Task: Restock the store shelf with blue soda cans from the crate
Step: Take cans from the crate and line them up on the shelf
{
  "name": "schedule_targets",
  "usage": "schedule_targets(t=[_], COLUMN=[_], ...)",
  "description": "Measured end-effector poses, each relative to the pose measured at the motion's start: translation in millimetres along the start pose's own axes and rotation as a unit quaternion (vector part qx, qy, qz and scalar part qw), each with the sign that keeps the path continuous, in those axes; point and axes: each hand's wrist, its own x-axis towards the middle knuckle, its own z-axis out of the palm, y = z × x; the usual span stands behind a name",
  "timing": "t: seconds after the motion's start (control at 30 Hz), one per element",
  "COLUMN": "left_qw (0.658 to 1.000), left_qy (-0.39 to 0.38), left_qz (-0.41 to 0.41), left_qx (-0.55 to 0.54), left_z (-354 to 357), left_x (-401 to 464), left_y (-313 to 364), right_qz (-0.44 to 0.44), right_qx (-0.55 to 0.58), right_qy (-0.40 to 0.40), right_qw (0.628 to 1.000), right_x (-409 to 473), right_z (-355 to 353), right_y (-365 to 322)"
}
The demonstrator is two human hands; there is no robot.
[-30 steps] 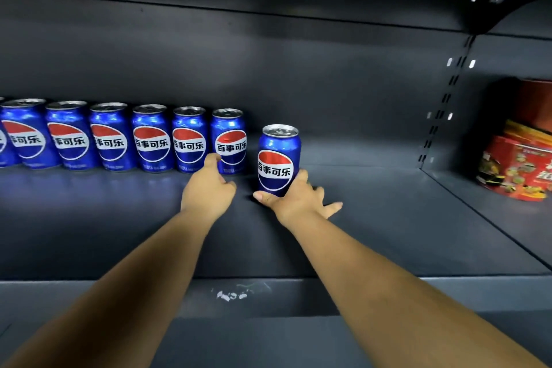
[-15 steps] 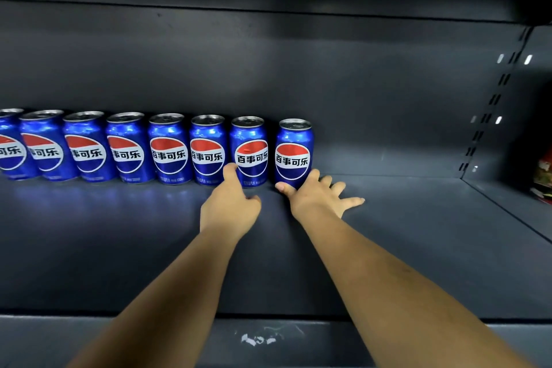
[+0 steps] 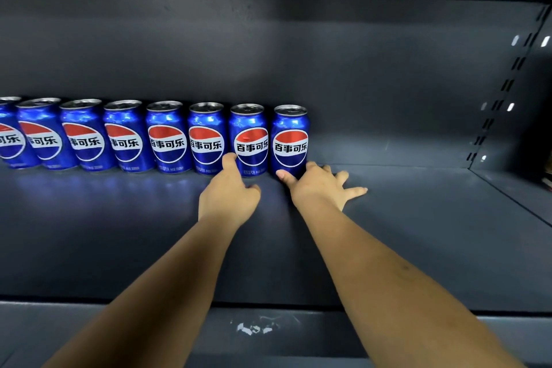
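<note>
So the end can (image 3: 290, 140) stands upright at the right end of the row, at the back of the shelf (image 3: 418, 218). Right hand (image 3: 318, 185) touches its base, thumb in front, fingers (image 3: 355, 190) spread flat beside it, not gripping. Left hand (image 3: 228, 197) is loosely curled, fingertip on the next can (image 3: 251, 140) left of it.
</note>
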Motion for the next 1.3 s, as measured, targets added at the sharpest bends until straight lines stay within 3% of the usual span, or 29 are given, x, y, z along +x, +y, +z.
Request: schedule_targets(t=[0.43,0.6,0.73,1.0,1.17,1.3], left_qw=[0.999,0.996,0.998,0.983,0.964,0.956], left_qy=[0.010,0.022,-0.011,-0.078,-0.108,-0.147], left_qz=[-0.016,-0.017,0.021,0.127,0.200,0.207], left_qx=[-0.038,-0.089,-0.060,-0.104,-0.135,-0.150], left_z=[3,-5,-24,-69,-109,-137], left_x=[8,-4,-34,-111,-173,-212], left_y=[-6,-4,8,20,-9,-49], right_qz=[-0.003,-0.030,-0.086,-0.164,-0.211,-0.245], right_qx=[0.012,0.122,0.113,0.139,0.133,0.186], right_qy=[0.015,0.041,-0.026,-0.011,-0.005,-0.030], right_qw=[1.000,0.991,0.989,0.977,0.968,0.951], right_x=[-4,-31,-81,-214,-301,-360], right_z=[0,-14,-31,-68,-66,-45], right_y=[0,12,26,29,27,25])
